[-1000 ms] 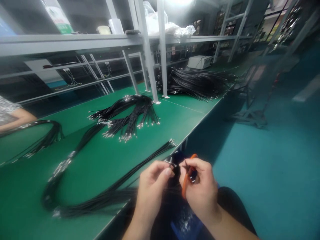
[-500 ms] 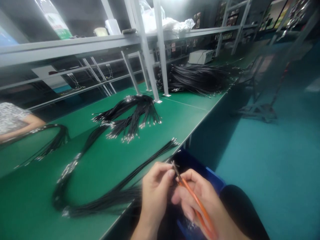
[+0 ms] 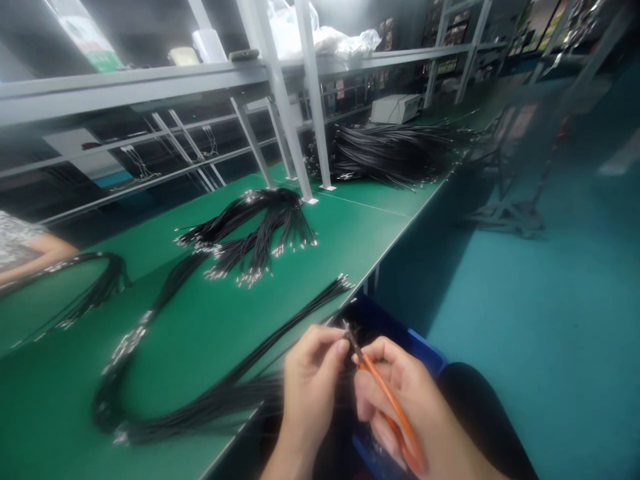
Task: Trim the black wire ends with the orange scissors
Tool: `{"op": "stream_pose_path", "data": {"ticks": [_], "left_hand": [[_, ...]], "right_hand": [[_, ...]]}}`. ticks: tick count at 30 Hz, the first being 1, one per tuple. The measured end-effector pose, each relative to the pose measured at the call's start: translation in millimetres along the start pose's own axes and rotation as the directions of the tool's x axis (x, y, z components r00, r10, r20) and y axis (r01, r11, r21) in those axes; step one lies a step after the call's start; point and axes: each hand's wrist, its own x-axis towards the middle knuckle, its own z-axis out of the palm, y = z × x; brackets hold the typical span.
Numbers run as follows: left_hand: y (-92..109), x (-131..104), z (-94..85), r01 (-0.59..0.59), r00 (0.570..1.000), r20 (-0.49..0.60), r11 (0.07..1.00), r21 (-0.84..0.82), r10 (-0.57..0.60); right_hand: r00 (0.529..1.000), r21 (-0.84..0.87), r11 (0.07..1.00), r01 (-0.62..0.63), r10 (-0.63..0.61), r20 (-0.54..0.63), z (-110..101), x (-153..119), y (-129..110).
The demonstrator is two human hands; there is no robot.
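Orange-handled pliers [image 3: 387, 393] are held in my right hand [image 3: 405, 390], their dark jaws pointing up and left. Thumb and index finger of my left hand [image 3: 315, 367] are pinched right at the jaw tips, on a small end piece that is too small to make out. A long bundle of black cables [image 3: 200, 407] curves over the green table [image 3: 165, 367] and passes behind my left hand. Beneath both hands is a blue bin [image 3: 425, 350], partly hidden by them.
More black cables [image 3: 265, 227] lie mid-table, with a larger pile [image 3: 390, 150] farther back. Metal posts [image 3: 287, 113] hold up a shelf [image 3: 150, 80]. A person's arm [image 3: 53, 250] rests at the far left. A wheeled stand [image 3: 510, 217] is on the floor, right.
The surroundings have shifted slightly left and mostly up in view. My right fingers have closed a little around the plier handles; my left hand keeps its pinch.
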Motion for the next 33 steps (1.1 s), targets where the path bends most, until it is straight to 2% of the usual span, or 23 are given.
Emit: {"op": "stream_pose_path", "data": {"ticks": [3,8,12,16,22,27,30,33], "left_hand": [[-2.2,0.9,1.6,-0.010,0.999,-0.030,1.000,0.020,0.011],[-3.8,1.6,4.7,-0.053,0.996,-0.065,0.998,0.019,0.055],[-4.6,1.1,6.4,-0.080,0.996,-0.044,0.996,0.046,0.082],[-5.6,1.4,7.3,-0.080,0.996,-0.045,0.995,0.053,0.082],[-6.3,2.3,9.0,-0.070,0.996,-0.046,0.995,0.068,0.073],[-8.2,2.1,8.8,-0.105,0.993,-0.042,0.984,0.146,0.112],[-8.1,2.2,8.7,-0.147,0.985,-0.058,0.966,0.214,0.162],[-6.3,2.2,9.1,-0.196,0.972,-0.070,0.940,0.279,0.223]], "right_hand": [[1.000,0.015,1.000,0.025,-0.025,0.006,-8.8,-1.8,5.2],[0.996,-0.107,0.994,-0.009,0.019,0.089,-16.7,-0.4,5.3],[1.000,-0.179,0.984,-0.009,0.008,-0.004,-11.4,0.9,1.4],[0.998,-0.175,0.985,-0.014,0.004,-0.060,-7.0,0.5,-1.1],[1.000,-0.160,0.987,-0.020,0.016,-0.026,-9.6,1.5,-3.5],[0.999,-0.212,0.976,-0.049,0.051,0.006,-15.2,2.0,-1.0],[0.997,-0.265,0.962,-0.069,0.074,0.010,-18.0,1.4,-0.6],[0.998,-0.245,0.968,-0.051,0.061,0.032,-19.2,0.9,-1.0]]}}
